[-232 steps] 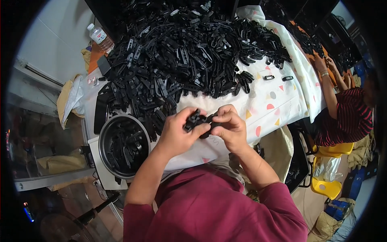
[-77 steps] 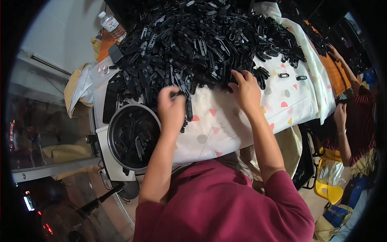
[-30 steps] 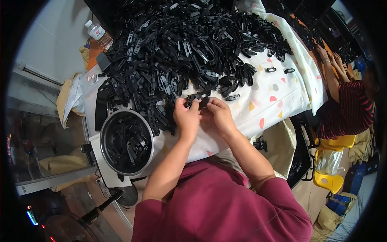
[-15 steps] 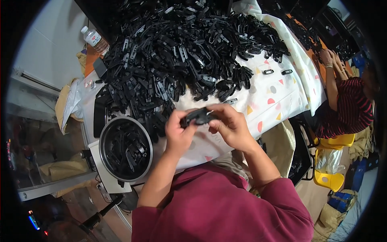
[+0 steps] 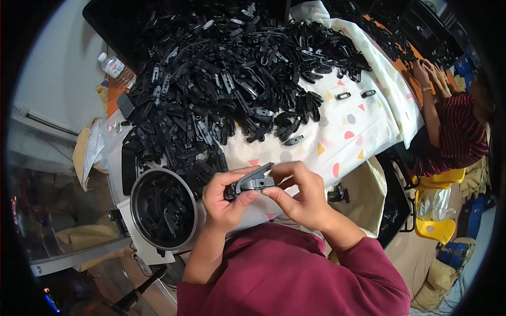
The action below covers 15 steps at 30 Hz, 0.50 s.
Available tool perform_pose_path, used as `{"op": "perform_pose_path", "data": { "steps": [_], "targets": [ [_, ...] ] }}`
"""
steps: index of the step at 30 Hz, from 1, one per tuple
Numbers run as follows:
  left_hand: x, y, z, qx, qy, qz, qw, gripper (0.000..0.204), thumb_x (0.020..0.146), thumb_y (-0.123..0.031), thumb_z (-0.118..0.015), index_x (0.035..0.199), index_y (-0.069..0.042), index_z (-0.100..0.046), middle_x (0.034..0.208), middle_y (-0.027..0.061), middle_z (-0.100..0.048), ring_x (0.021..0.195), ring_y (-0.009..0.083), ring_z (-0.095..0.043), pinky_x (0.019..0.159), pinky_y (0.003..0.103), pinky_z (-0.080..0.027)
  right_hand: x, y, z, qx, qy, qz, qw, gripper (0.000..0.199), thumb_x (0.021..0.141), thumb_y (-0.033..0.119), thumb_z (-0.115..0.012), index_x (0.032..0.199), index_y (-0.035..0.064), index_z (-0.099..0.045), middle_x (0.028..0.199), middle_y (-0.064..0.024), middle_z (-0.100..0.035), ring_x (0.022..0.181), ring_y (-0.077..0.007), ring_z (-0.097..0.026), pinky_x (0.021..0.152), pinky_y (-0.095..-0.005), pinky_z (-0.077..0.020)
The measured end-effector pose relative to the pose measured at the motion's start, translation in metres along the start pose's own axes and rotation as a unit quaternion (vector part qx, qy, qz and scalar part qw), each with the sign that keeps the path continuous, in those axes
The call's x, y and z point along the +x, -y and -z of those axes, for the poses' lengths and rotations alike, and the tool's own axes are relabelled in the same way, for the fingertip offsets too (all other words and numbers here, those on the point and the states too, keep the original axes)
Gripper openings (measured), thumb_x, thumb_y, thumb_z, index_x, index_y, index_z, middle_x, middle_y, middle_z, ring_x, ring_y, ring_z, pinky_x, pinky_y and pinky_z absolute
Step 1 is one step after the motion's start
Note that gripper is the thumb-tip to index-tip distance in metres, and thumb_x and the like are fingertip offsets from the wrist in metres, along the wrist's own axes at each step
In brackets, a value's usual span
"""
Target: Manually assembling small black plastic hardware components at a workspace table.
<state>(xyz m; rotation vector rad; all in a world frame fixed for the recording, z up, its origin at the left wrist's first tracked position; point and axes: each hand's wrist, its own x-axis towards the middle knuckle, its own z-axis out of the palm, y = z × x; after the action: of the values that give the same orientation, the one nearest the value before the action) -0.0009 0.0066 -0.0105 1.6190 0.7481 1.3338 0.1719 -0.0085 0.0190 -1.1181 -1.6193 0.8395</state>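
Note:
My left hand (image 5: 225, 199) and my right hand (image 5: 298, 194) meet over the near edge of the table, both gripping one black plastic part (image 5: 252, 181) between fingers and thumbs. A large heap of similar black plastic parts (image 5: 232, 89) covers the table beyond my hands. The table wears a white cloth with coloured triangles and dots (image 5: 352, 126). A round dark pot (image 5: 162, 208) holding several of the same black parts stands just left of my left hand.
A plastic water bottle (image 5: 114, 67) stands at the far left corner. Two loose black parts (image 5: 355, 95) lie on the cloth at right. Another person in a striped red top (image 5: 454, 138) works at the right, by a yellow chair (image 5: 435, 227).
My hands reached into the heap, drew back with a black part, and now hold it close to my chest, slightly lower and nearer than half a second ago.

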Motion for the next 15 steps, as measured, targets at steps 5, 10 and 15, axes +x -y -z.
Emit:
{"op": "perform_pose_path", "data": {
  "steps": [5, 10, 15],
  "targets": [
    [-0.006, 0.013, 0.004, -0.167, -0.007, 0.060, 0.984, 0.029, 0.079, -0.011, -0.067, 0.098, 0.001, -0.048, 0.099, 0.0215, -0.061, 0.094, 0.0251, -0.060, 0.082, 0.033, -0.047, 0.002, -0.003, 0.002, -0.106, 0.053, 0.073, 0.990, 0.034, 0.074, 0.014, -0.071, 0.100, -0.0021, -0.055, 0.085, -0.0158, -0.059, 0.070, -0.0269, -0.058, 0.058, -0.0319, -0.0483],
    [-0.015, 0.023, 0.001, -0.248, -0.031, 0.160, 0.955, 0.036, 0.078, -0.023, -0.067, 0.099, -0.001, -0.047, 0.099, 0.0170, -0.057, 0.080, 0.0182, -0.057, 0.069, 0.028, -0.048, -0.010, -0.019, -0.004, -0.093, 0.072, -0.021, 0.993, 0.028, 0.073, 0.017, -0.069, 0.091, 0.0008, -0.056, 0.085, -0.0139, -0.058, 0.080, -0.0289, -0.058, 0.066, -0.0371, -0.0466],
    [0.027, 0.060, 0.011, -0.102, -0.205, 0.291, 0.929, 0.016, 0.074, -0.008, -0.060, 0.086, -0.005, -0.049, 0.085, 0.0116, -0.060, 0.065, 0.0164, -0.053, 0.063, 0.030, -0.046, 0.020, -0.101, 0.025, -0.368, 0.028, -0.021, 0.929, 0.021, 0.073, 0.014, -0.064, 0.090, 0.0036, -0.060, 0.098, -0.0117, -0.058, 0.090, -0.0305, -0.054, 0.072, -0.0383, -0.0456]
  ]
}}
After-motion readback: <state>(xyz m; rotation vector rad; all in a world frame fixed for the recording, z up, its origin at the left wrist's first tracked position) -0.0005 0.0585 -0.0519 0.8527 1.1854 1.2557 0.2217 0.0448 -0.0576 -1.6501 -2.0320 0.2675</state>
